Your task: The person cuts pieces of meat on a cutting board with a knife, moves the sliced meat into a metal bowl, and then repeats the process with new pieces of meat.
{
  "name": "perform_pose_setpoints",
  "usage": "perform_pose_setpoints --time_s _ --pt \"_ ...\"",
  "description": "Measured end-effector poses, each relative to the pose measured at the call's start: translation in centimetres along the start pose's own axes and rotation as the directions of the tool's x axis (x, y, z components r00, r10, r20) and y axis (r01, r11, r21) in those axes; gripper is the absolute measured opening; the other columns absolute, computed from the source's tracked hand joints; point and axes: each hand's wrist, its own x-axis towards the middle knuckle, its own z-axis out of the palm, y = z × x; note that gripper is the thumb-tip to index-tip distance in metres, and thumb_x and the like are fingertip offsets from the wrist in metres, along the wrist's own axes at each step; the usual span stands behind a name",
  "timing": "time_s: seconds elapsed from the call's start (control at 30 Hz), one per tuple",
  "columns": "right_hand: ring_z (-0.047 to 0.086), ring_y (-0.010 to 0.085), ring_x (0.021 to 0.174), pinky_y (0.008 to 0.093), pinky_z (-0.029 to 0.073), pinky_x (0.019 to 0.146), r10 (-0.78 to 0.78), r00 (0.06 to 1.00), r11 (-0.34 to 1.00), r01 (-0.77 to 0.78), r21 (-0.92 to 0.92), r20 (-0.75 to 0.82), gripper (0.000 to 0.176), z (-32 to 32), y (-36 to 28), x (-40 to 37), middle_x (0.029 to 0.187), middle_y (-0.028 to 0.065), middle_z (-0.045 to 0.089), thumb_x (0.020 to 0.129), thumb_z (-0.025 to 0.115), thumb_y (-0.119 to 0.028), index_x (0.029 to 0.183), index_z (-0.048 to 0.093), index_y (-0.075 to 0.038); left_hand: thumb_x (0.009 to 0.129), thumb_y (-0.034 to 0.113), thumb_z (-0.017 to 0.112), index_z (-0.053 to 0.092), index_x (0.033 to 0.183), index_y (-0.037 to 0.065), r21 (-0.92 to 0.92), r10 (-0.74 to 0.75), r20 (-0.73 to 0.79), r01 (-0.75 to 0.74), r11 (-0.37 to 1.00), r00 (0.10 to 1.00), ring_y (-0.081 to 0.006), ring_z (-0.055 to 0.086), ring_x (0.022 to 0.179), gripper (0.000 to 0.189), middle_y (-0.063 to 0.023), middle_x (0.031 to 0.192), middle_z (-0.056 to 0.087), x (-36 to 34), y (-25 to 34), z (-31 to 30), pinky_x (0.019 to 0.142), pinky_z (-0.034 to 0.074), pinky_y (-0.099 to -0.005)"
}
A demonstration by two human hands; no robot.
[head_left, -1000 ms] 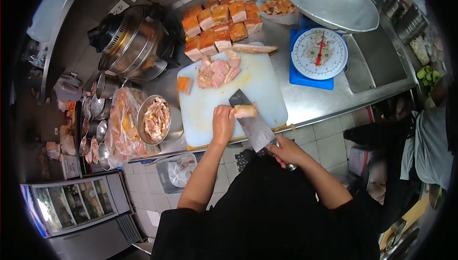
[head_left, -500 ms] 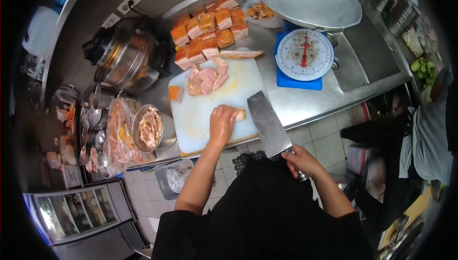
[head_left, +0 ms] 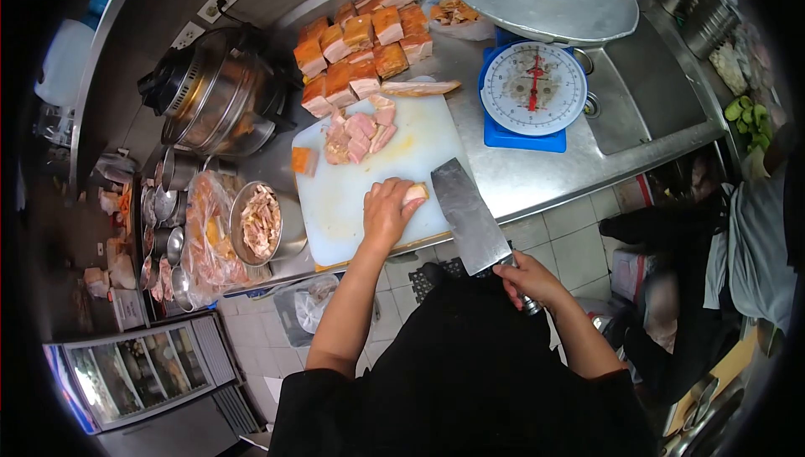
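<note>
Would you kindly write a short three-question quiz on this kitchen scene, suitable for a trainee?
1. What tool does the right grip hold?
2. True or false: the left grip holds a piece of meat over the cutting board.
3. The scale stands where, seen from the worker's side?
A) left of the board
B) right of the board
C) on the board

Key:
1. A cleaver
2. True
3. B

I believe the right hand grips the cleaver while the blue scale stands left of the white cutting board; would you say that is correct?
Not quite: the head view shows the blue scale to the right of the white cutting board. The right hand does grip the cleaver.
</note>
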Motion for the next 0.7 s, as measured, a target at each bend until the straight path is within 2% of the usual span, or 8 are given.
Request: perform_pose_setpoints --time_s 0.1,0.17,0.2,0.27,0.4,0.47,0.6,0.7 --pt "0.054 0.0159 0.042 0.0325 0.043 0.039 0.014 1.000 1.000 -0.014 -0.003 -0.007 0.027 0.1 0.0 -0.1 0.060 0.0039 0.054 0.101 0.065 -0.022 0.113 0.052 -0.002 0.087 0.030 0.079 0.076 0.117 0.011 -0.027 0.022 -0.019 -0.023 0.999 1.000 -0.0277 0.060 0.105 0.036 -0.0066 0.115 0.068 -0.2 -0.1 -0.3 0.090 0.045 -0.0421" --pt "0.053 0.0156 0.042 0.0319 0.043 0.039 -0.008 1.000 1.000 0.008 -0.012 0.012 0.027 0.0 -0.3 -0.4 0.059 0.0036 0.054 0.101 0.065 -0.022 0.114 0.052 -0.002 0.091 0.021 0.075 0.075 0.110 0.009 -0.077 0.037 -0.118 -0.046 0.996 0.992 -0.0297 0.061 0.101 0.023 -0.0091 0.108 0.068 -0.2 -0.1 -0.4 0.088 0.046 -0.0428" --pt "0.053 0.0156 0.042 0.0319 0.043 0.039 -0.008 1.000 1.000 0.008 -0.009 0.011 0.027 0.0 -0.5 -0.5 0.059 0.0036 0.054 0.101 0.065 -0.022 0.114 0.052 -0.002 0.091 0.021 0.075 0.075 0.110 0.009 -0.077 0.038 -0.115 -0.048 0.996 0.993 -0.0297 0.061 0.101 0.023 -0.0091 0.108 0.068 -0.2 -0.1 -0.1 0.088 0.046 -0.0428" --pt "0.053 0.0153 0.042 0.0315 0.043 0.040 -0.005 1.000 0.997 0.006 -0.083 0.014 0.027 0.0 -0.9 -0.7 0.059 0.0030 0.054 0.101 0.065 -0.023 0.115 0.052 -0.003 0.093 0.013 0.070 0.073 0.104 0.006 -0.150 -0.022 -0.136 0.001 0.989 0.990 -0.0332 0.061 0.098 0.013 -0.0125 0.104 0.067 -0.2 -0.2 0.9 0.087 0.047 -0.0442" --pt "0.053 0.0150 0.041 0.0300 0.042 0.040 -0.002 0.999 0.993 0.007 -0.114 0.047 0.024 0.0 -1.7 -0.9 0.059 0.0023 0.055 0.103 0.063 -0.024 0.108 0.049 -0.005 0.094 0.010 0.069 0.071 0.101 0.004 -0.194 -0.027 -0.168 -0.006 0.981 0.985 -0.0359 0.061 0.096 0.009 -0.0147 0.103 0.066 -0.2 0.1 1.2 0.087 0.048 -0.0452" --pt "0.054 0.0152 0.042 0.0320 0.043 0.041 0.056 0.997 0.994 -0.050 -0.096 0.061 0.026 -0.4 -1.5 -0.7 0.060 0.0028 0.054 0.103 0.063 -0.024 0.115 0.052 -0.003 0.095 0.007 0.066 0.069 0.101 0.002 -0.200 -0.023 -0.170 -0.012 0.980 0.985 -0.0366 0.061 0.098 0.008 -0.0166 0.101 0.066 -0.2 0.2 1.1 0.090 0.049 -0.0447" --pt "0.054 0.0151 0.042 0.0316 0.042 0.040 0.061 0.995 0.994 -0.053 -0.099 0.074 0.028 -0.4 -1.8 -0.6 0.060 0.0028 0.054 0.103 0.063 -0.025 0.115 0.051 -0.003 0.096 0.007 0.066 0.069 0.100 0.001 -0.203 -0.009 -0.174 -0.027 0.979 0.985 -0.0369 0.061 0.100 0.008 -0.0167 0.102 0.066 -0.4 0.1 1.4 0.091 0.048 -0.0446" --pt "0.053 0.0150 0.042 0.0313 0.042 0.041 0.042 0.997 0.985 -0.032 -0.168 0.058 0.029 0.5 -2.8 0.5 0.059 0.0028 0.054 0.104 0.062 -0.025 0.115 0.051 -0.001 0.096 0.008 0.067 0.069 0.100 0.001 -0.206 -0.003 -0.175 -0.033 0.978 0.985 -0.0371 0.061 0.102 0.009 -0.0169 0.103 0.067 -0.5 -0.1 1.4 0.092 0.048 -0.0444"
